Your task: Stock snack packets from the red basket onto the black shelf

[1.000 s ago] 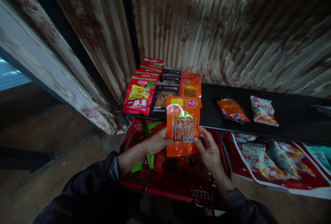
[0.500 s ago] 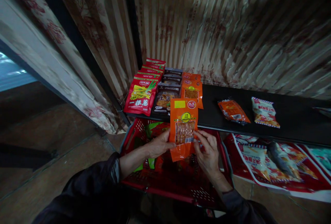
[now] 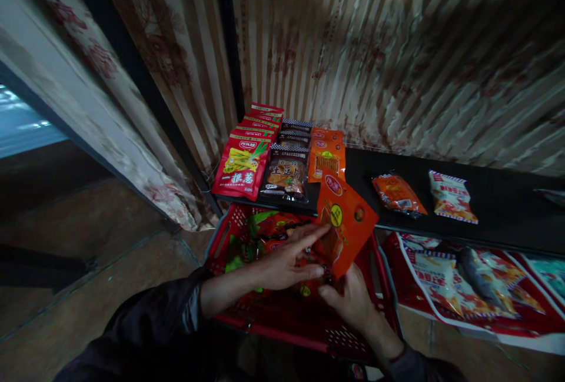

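An orange snack packet (image 3: 348,223) tilts to the right in front of the shelf edge, over the basket. My right hand (image 3: 353,299) grips its lower end between thumb and fingers. Reaching in from the left, my left hand (image 3: 286,258) has its fingers stretched out and the thumb apart; the fingertips touch the packet's left side. Below both hands is a red plastic basket (image 3: 282,329) with several orange, red and green packets in it. On the black shelf behind lie red packets (image 3: 241,164), dark potato-chip packets (image 3: 286,173) and orange packets (image 3: 326,152) in overlapping rows.
Farther right on the shelf (image 3: 359,164) lie a small orange packet (image 3: 397,193) and a white-and-red packet (image 3: 452,195). A red-and-white box (image 3: 397,264) of snack bags stands below. A striped curtain (image 3: 375,46) hangs behind, and a dark post (image 3: 227,35) rises at the left.
The orange packet has gone from upright between both hands to tilted right, and the printing in view differs. My left hand's fingers have straightened and moved right; my right hand is lower.
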A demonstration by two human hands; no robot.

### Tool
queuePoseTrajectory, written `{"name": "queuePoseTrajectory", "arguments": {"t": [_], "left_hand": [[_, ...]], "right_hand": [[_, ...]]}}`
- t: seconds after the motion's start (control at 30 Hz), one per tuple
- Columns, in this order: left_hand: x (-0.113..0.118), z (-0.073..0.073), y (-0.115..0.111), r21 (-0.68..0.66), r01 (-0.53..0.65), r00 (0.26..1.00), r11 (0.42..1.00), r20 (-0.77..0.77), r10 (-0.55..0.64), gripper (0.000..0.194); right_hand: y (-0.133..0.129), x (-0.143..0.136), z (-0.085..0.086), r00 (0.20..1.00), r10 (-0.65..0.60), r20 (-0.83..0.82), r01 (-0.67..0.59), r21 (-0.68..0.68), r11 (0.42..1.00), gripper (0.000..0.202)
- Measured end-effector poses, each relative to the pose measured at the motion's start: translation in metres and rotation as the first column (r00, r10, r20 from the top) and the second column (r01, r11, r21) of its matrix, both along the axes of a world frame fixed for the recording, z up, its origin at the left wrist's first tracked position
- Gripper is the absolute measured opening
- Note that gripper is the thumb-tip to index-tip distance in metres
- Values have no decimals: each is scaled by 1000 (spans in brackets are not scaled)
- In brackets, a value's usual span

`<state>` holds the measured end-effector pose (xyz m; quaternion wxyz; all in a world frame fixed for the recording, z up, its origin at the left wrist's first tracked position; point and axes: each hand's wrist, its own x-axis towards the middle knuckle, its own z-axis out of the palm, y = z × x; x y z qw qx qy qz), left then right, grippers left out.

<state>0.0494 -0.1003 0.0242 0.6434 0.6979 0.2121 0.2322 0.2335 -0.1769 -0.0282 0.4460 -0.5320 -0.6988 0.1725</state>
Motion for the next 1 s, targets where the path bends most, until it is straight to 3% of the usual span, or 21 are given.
{"name": "queuePoseTrajectory", "arguments": {"t": [0.07, 0.13, 0.27, 0.43, 0.53, 0.67, 0.83, 1.0], "left_hand": [[1, 0, -3, 177, -65, 993, 982, -90, 82, 69], [1, -2, -4, 271, -65, 981, 960, -158, 111, 63], [4, -11, -3, 309, -118, 964, 944, -191, 183, 59], [12, -33, 3, 110, -381, 904, 918, -167, 395, 70], [16, -42, 6, -122, -353, 934, 928, -105, 342, 53], [17, -45, 9, -289, -300, 952, 909, -33, 304, 28], [14, -46, 8, -357, -423, 906, 833, -170, 387, 32], [22, -39, 3, -397, -497, 866, 771, -176, 468, 29]], "right_hand": [[-2, -2, -3, 995, -48, -85, 42, -74, 996, 56], [-4, -3, -6, 972, -103, -213, 73, -145, 987, 40], [-1, 2, -6, 797, -259, -545, 97, -309, 946, 35], [9, 9, -1, 508, -374, -776, 46, -409, 912, 39], [12, 12, -1, 435, -410, -801, -6, -458, 889, 39], [13, 20, -9, 471, -401, -786, -70, -486, 871, 38], [12, 29, -17, 627, -291, -722, -153, -481, 863, 37], [8, 32, -14, 646, -233, -727, -161, -428, 889, 42]]}}
